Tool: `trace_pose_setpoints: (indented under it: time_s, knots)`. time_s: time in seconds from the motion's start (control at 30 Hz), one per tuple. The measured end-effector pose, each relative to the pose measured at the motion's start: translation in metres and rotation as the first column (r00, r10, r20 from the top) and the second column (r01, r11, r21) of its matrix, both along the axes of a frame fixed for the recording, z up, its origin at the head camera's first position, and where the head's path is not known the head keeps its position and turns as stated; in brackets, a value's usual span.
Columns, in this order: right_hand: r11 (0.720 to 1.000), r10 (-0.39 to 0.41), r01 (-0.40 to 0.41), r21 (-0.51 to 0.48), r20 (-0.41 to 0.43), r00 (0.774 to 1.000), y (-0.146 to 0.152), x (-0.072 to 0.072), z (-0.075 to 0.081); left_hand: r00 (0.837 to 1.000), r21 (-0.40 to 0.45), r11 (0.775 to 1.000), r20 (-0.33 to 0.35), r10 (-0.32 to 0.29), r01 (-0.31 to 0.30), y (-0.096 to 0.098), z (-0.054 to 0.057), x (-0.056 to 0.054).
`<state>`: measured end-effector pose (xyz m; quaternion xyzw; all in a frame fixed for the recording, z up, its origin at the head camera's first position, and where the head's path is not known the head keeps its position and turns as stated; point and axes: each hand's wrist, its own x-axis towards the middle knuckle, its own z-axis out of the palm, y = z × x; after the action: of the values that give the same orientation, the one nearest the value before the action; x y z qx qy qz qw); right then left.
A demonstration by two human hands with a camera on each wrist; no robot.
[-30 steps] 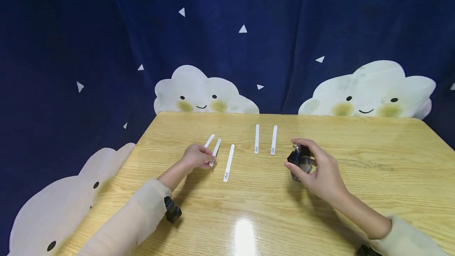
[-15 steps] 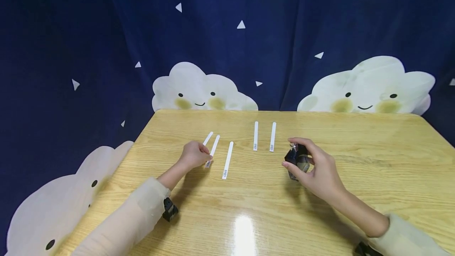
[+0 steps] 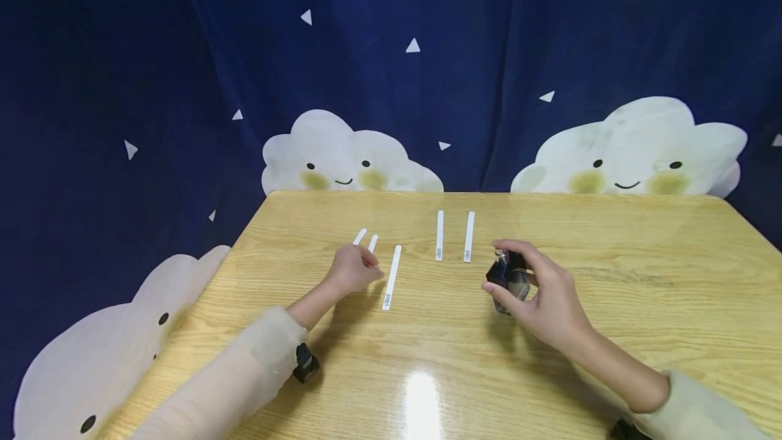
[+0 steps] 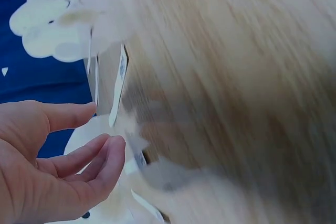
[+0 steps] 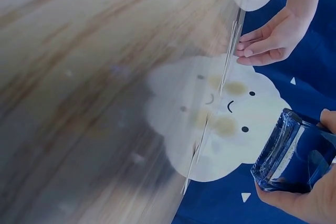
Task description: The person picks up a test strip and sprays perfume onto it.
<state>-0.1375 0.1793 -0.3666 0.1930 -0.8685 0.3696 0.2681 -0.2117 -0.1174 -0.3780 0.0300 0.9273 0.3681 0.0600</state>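
Observation:
My left hand (image 3: 354, 270) hovers over the paper strips at the left, with thumb and fingers apart and nothing between them in the left wrist view. It partly hides two white strips, the outer strip (image 3: 360, 236) and the inner strip (image 3: 373, 244). Just right of its fingertips lies a longer-looking strip (image 3: 392, 278) with small print at its near end. My right hand (image 3: 550, 301) grips a glass perfume bottle (image 3: 516, 282) between thumb and fingers, held above the table. The bottle's thick glass base (image 5: 278, 150) shows in the right wrist view.
Two more printed strips, the left strip (image 3: 440, 236) and the right strip (image 3: 469, 236), lie farther back on the wooden table (image 3: 641, 331). A dark blue curtain (image 3: 366, 66) with clouds and triangles hangs behind the table's far edge.
My left hand has let go of the inner strip, which now lies on the table, and has moved right toward the neighbouring strip. The right hand keeps the bottle almost still.

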Motion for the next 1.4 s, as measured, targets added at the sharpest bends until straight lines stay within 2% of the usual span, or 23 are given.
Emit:
trace_pose_setpoints:
  time_s: [0.2,0.37,0.47,0.63,0.8,0.93,1.07,1.4]
  knots:
    - [1.0,-0.005,0.005,0.003,0.005,1.0,-0.001,0.001,-0.002,0.998,-0.028,0.997,-0.003,-0.068,0.068,0.011,-0.002,0.004]
    - [1.0,-0.005,0.005,0.005,0.001,1.0,-0.003,0.001,-0.001,0.995,-0.018,0.995,0.01,-0.097,0.098,0.018,-0.005,0.004]
    - [1.0,0.002,-0.002,0.001,0.008,1.0,-0.003,0.001,-0.001,0.993,-0.045,0.992,0.002,-0.12,0.12,0.021,-0.006,0.004]
    - [1.0,0.013,-0.013,-0.012,0.023,1.0,-0.003,0.0,-0.002,0.979,-0.101,0.975,-0.03,-0.2,0.196,0.027,-0.006,0.004]
    - [1.0,0.019,-0.018,-0.024,0.038,0.999,-0.003,-0.001,-0.003,0.963,-0.101,0.958,0.002,-0.269,0.268,0.033,-0.007,0.004]
    - [0.999,0.023,-0.022,-0.03,0.042,0.999,-0.004,-0.002,-0.003,0.95,-0.112,0.945,-0.005,-0.311,0.308,0.035,-0.008,0.003]
    - [1.0,0.015,-0.015,-0.021,0.038,0.999,-0.004,-0.002,-0.002,0.946,-0.13,0.939,-0.024,-0.323,0.317,0.034,-0.01,0.003]
    - [1.0,0.012,-0.012,-0.008,0.006,1.0,-0.005,-0.002,-0.003,0.966,-0.144,0.958,-0.03,-0.257,0.25,0.023,-0.01,0.009]
